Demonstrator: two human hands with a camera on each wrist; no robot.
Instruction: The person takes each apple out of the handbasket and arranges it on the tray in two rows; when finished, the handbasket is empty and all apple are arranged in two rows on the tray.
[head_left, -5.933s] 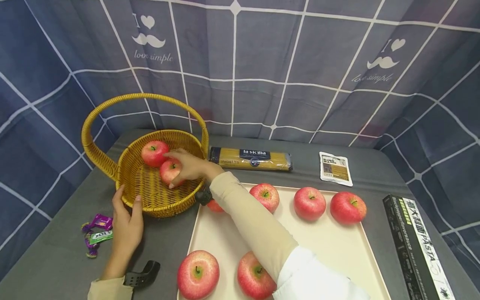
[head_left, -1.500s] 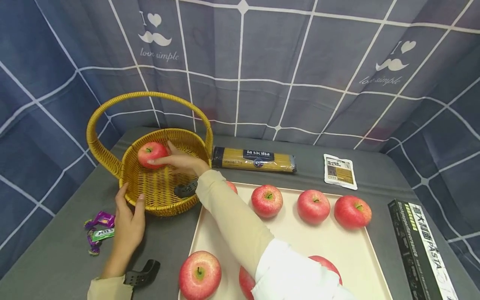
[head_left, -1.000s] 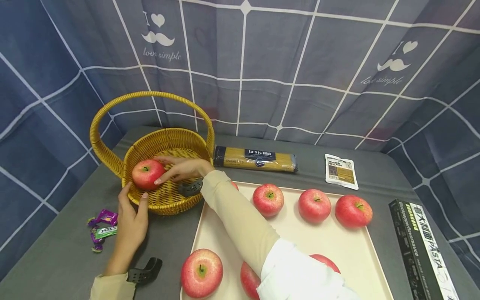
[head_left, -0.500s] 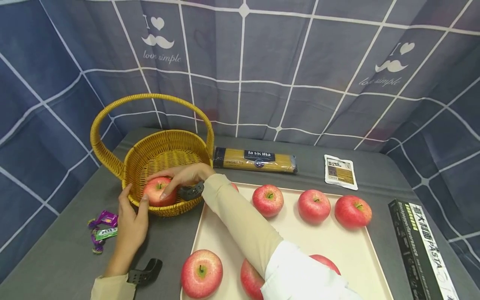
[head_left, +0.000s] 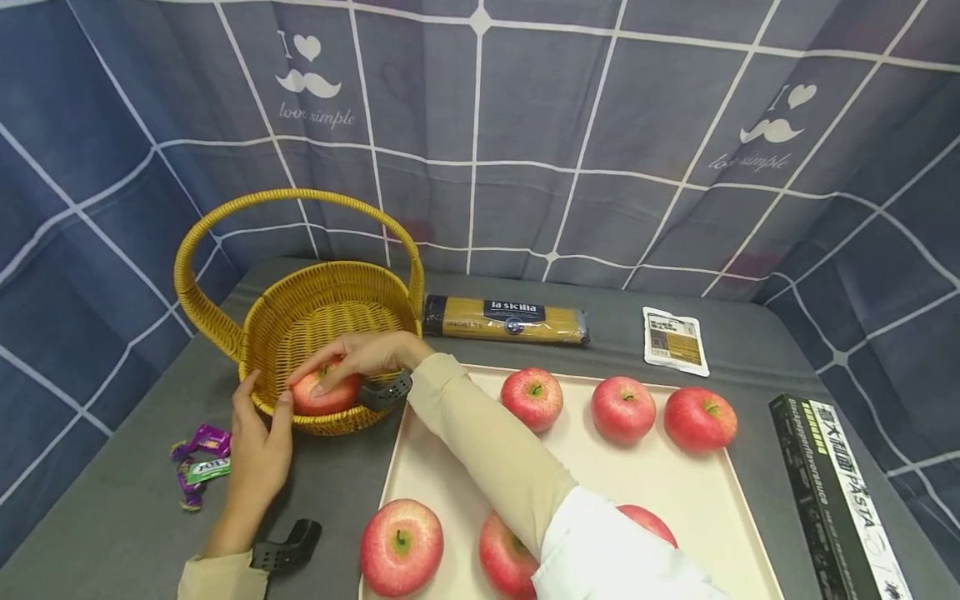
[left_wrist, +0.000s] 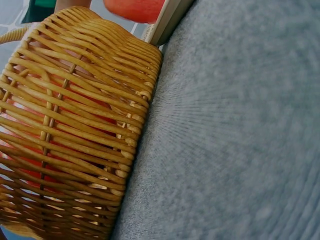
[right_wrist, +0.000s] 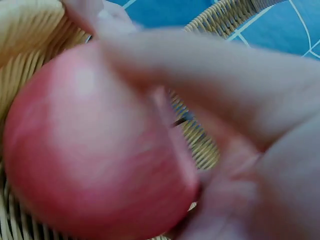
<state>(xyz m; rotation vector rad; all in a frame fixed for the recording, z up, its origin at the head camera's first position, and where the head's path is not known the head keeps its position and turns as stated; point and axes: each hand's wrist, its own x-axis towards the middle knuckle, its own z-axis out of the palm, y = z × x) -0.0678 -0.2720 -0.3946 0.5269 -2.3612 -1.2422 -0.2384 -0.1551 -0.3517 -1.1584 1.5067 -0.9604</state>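
Observation:
Inside the yellow wicker basket, at its front, my right hand grips a red apple. Its fingers reach over the top and the thumb lies on the near side. The right wrist view shows this apple large and blurred against the wicker. My left hand touches the basket's front-left rim, fingers and thumb spread. From the left wrist, the wicker wall fills one side, with red showing through its gaps. Right of the basket, a cream tray holds several apples, some partly hidden by my right arm.
Wrapped candies lie left of my left hand. A spaghetti pack is behind the tray, with a white sachet at the back right. A pasta box stands along the right side. The basket's tall handle arches overhead.
Two apples showed in the basket at first; now one does. My right hand has brought it from the back left to the basket's front. My left hand has stayed at the rim.

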